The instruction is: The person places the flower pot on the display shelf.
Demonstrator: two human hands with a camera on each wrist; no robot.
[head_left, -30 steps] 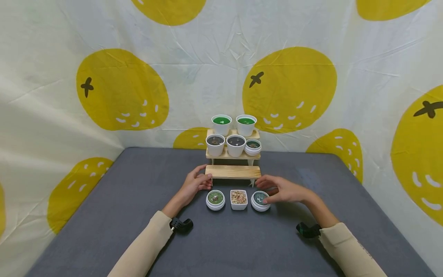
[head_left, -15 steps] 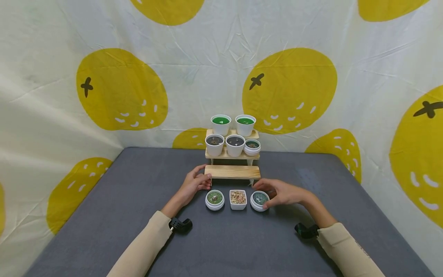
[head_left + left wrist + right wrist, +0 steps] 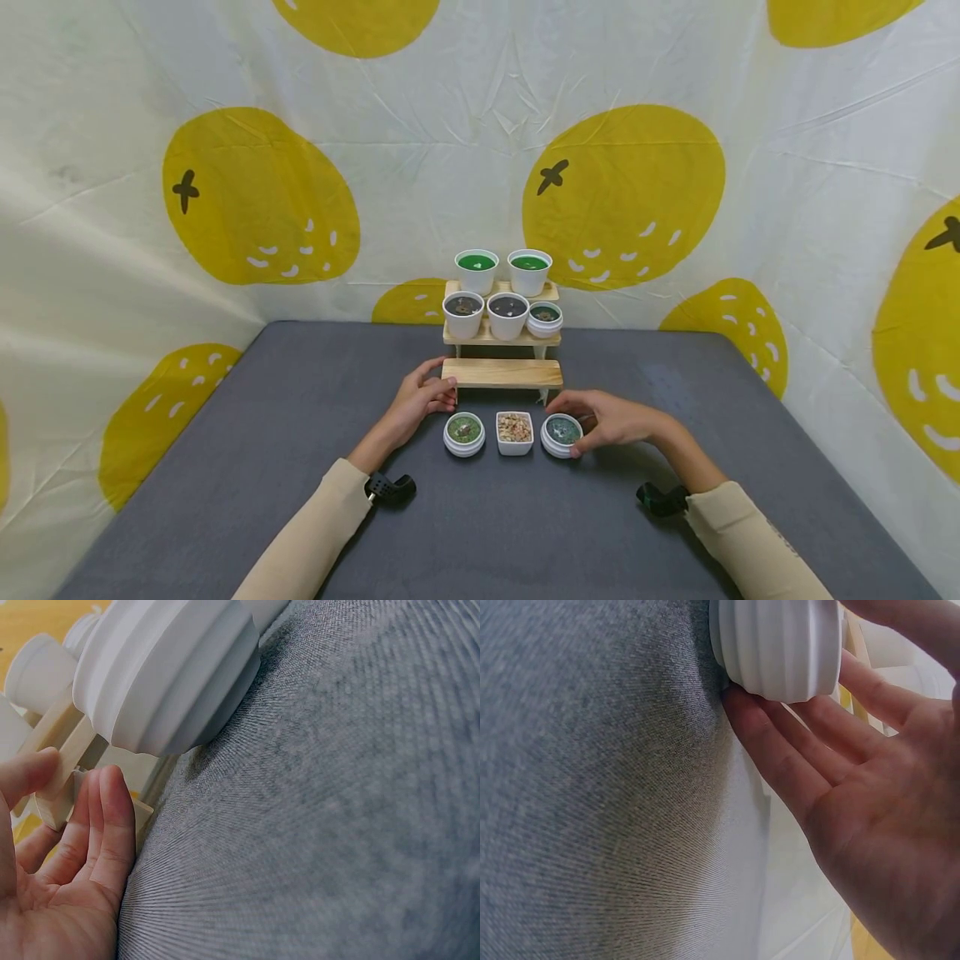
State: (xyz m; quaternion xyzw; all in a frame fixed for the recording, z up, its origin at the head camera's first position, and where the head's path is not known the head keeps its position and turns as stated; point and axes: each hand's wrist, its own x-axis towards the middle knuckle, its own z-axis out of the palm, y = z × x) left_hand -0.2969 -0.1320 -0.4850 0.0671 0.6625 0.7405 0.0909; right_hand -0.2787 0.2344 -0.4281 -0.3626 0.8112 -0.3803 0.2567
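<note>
My left hand (image 3: 408, 407) holds the left end of the lowest step of a tiered wooden stand (image 3: 501, 373), thumb in front and fingers behind. In the left wrist view, a ribbed white pot (image 3: 165, 675) stands close to those fingers. My right hand (image 3: 618, 418) grips a round white pot with blue-green filling (image 3: 557, 446), its thumb at the near side and fingers at the far side. The right wrist view shows the fingers against the ribbed wall of this pot (image 3: 780, 652). It sits on the grey cloth.
A green-filled round pot (image 3: 464, 447) and a square white dish of beige chips (image 3: 514, 428) stand left of the gripped pot. Dark-filled cups (image 3: 508, 321) and a small pot (image 3: 544, 325) occupy the middle step. Two green-filled cups (image 3: 476, 275) stand on the top step.
My right thumb has shifted from over the filling of the blue-green pot to its near side. The left hand keeps its place at the stand.
</note>
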